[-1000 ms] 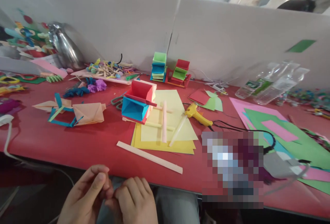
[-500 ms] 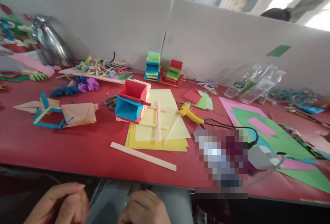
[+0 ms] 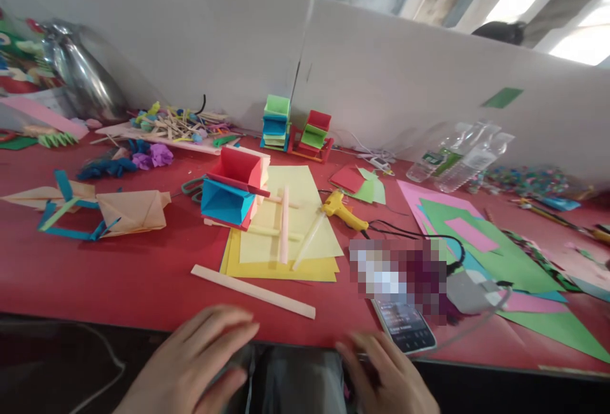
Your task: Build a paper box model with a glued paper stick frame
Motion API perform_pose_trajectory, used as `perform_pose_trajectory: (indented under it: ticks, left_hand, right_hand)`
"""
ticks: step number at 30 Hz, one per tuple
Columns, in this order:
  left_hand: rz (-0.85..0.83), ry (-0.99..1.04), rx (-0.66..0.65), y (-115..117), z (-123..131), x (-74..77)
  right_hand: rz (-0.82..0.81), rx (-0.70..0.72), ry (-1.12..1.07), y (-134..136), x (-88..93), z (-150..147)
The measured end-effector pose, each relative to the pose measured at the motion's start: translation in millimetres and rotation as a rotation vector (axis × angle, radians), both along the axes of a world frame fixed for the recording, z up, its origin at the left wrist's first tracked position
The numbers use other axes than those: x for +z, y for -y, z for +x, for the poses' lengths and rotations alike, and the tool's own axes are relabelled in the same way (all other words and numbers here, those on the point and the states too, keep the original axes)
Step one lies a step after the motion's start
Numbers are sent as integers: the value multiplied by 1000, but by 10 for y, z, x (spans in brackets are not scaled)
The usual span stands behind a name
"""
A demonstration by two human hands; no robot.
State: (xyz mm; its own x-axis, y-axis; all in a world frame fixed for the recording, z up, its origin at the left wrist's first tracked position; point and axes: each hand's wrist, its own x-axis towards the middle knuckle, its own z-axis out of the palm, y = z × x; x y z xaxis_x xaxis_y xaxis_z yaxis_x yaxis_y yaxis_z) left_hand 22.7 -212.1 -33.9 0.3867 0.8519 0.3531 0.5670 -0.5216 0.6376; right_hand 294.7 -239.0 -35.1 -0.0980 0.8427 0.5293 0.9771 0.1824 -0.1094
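Observation:
My left hand (image 3: 195, 360) hovers at the table's front edge, empty, its fingers stretched and apart. Just beyond it lies a flat pale paper strip (image 3: 252, 291). My right hand (image 3: 388, 373) is at the same edge, beside a phone (image 3: 405, 330); its spread fingers are slightly smeared and nothing shows in them. Past the strip, a folded paper model of red, blue and peach boxes (image 3: 229, 201) sits partly on yellow sheets (image 3: 309, 269). A narrow pink paper stick (image 3: 284, 230) rests on those sheets, with a yellow glue gun (image 3: 347, 212) to their right.
Peach and blue folded paper pieces (image 3: 133, 211) lie at left, scissors (image 3: 192, 190) behind the model. Two small paper models (image 3: 275, 125) stand by the partition. Plastic bottles (image 3: 471, 160), coloured sheets (image 3: 505, 255) and a black cord (image 3: 414, 231) occupy the right. A metal jug (image 3: 86, 77) leans far left.
Both hands have risen from my lap to the table edge and opened. My right hand has moved rightward to the phone. The view has shifted slightly right.

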Motion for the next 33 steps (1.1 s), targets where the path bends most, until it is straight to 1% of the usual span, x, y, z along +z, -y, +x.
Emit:
perform_pose_trajectory:
  ticks: [1,3,4,6,8,12,14,16,18,20,21,23,25,27,29,31,33]
  left_hand:
    - [21,-51,-22,-119,147,68]
    - [-37,-161,-61,-340,396,163]
    - [-57,-201,-83,-429,493,187]
    - [-79,-244,-125,-554,625,192]
    - [-87,-237,-167,-617,684,157]
    - [-74,-148,-188,-655,655,86]
    - [-37,-119,-202,-669,600,99]
    - [-36,-69,-221,-699,534,162]
    - [-151,21,-213,-758,470,268]
    - [-350,136,-223,-846,425,389]
    - [-444,199,-249,-895,413,443]
    - [-564,312,-314,-991,416,513]
    - [-595,373,-352,-1064,447,519]
    - [-572,399,-371,-1104,493,468]
    - [-512,402,-370,-1112,532,389]
    - [-435,358,-344,-1099,552,317]
    - [-346,290,-304,-1080,549,271]
  right_hand:
    - [15,17,-30,-93,-6,-110]
    - [10,62,-70,-241,-32,-293]
    - [-2,78,-92,-291,-49,-357]
    - [-27,98,-144,-348,-86,-427]
    - [-55,119,-209,-371,-118,-445]
    - [-102,198,-383,-407,-113,-446]
    - [-146,239,-561,-437,-58,-447]
    - [-229,264,-810,-481,24,-448]
    - [-348,304,-1052,-547,111,-457]
    - [-452,352,-1217,-634,186,-490]
    - [-486,377,-1274,-682,217,-519]
    - [-514,423,-1367,-773,263,-596]
    - [-483,451,-1449,-838,288,-679]
    - [-419,402,-1490,-870,291,-738]
    - [-368,274,-1463,-871,275,-760]
    - [-352,161,-1404,-852,247,-748]
    - [-332,113,-1353,-825,222,-717]
